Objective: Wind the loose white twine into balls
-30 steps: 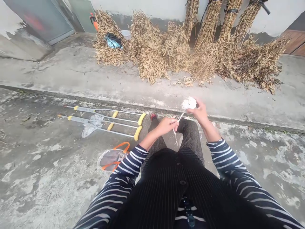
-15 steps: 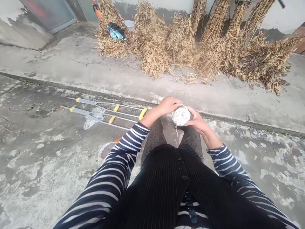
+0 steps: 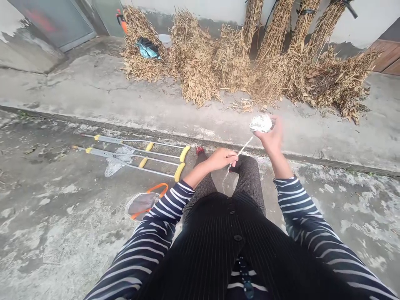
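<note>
A white ball of cord [image 3: 261, 123] is gripped in my right hand [image 3: 272, 135], held out ahead and to the right of my knees. My left hand [image 3: 223, 159] pinches the strand of cord [image 3: 245, 146] that runs taut up to the ball. Below those fingers the loose end of the strand dangles between my legs. The two hands are apart, with the right one higher in the view. Part of the ball's far side is hidden by my slightly blurred right fingers.
Two crutches with yellow pads [image 3: 179, 171] lie on the concrete at left, over a clear plastic bag [image 3: 118, 160]. Nearer me is a grey bag with orange handles [image 3: 142, 204]. Dried plant bundles [image 3: 200, 62] lean along the wall, beyond a low concrete step [image 3: 93, 98].
My right hand has moved the ball away, up and to the right. My left hand has left the ball and dropped slightly, and a straight length of cord now spans between them.
</note>
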A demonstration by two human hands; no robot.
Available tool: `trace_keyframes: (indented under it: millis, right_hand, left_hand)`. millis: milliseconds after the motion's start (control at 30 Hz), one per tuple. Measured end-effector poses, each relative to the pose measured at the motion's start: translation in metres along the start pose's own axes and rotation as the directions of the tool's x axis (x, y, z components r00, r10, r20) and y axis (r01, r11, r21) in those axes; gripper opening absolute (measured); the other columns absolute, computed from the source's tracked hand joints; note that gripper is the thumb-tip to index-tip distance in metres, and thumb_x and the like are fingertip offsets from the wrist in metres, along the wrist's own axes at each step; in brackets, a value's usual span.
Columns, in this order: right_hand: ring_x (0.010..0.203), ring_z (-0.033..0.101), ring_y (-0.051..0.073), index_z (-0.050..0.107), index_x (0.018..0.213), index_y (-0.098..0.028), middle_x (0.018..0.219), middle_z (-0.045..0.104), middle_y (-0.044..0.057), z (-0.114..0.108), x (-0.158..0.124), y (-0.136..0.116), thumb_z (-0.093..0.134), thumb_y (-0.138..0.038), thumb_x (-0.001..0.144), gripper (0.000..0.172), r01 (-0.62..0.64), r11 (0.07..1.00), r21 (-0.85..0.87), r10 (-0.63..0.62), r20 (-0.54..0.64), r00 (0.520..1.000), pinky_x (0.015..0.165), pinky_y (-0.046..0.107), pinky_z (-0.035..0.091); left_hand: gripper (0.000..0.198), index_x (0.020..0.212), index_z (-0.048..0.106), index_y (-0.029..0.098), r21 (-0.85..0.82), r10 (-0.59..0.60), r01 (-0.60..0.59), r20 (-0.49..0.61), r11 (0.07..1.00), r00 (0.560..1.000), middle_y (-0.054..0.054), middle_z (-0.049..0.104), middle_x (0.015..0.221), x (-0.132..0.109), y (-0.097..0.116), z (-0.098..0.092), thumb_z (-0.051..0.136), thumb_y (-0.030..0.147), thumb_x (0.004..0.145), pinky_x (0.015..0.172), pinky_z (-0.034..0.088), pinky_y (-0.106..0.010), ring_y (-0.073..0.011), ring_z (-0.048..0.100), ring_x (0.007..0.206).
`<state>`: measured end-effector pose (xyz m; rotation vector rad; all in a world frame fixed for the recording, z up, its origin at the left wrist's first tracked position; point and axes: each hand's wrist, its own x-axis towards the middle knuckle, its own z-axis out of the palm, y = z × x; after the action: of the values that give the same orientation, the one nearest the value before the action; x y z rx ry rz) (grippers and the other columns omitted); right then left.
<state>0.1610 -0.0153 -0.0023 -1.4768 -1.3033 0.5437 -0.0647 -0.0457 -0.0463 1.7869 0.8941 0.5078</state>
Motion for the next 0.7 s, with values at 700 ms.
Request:
trace_keyframes:
  millis: [700]
  right_hand:
    - [0.096, 0.07, 0.025, 0.067, 0.118, -0.031, 0.123, 0.069, 0.001, 0.013, -0.055, 0.005, 0.079, -0.007, 0.049, 0.074, -0.748, 0.552, 0.369, 0.276, 0.765, 0.581, 0.066, 0.039, 0.069]
  left_hand:
    - [0.038, 0.087, 0.075, 0.018, 0.531, 0.175, -0.068, -0.153, 0.845, 0.973, -0.005, 0.072, 0.079, 0.028, 0.029, -0.042, 0.044, 0.035, 0.1, 0.067, 0.033, -0.028, -0.0171, 0.055, 0.07]
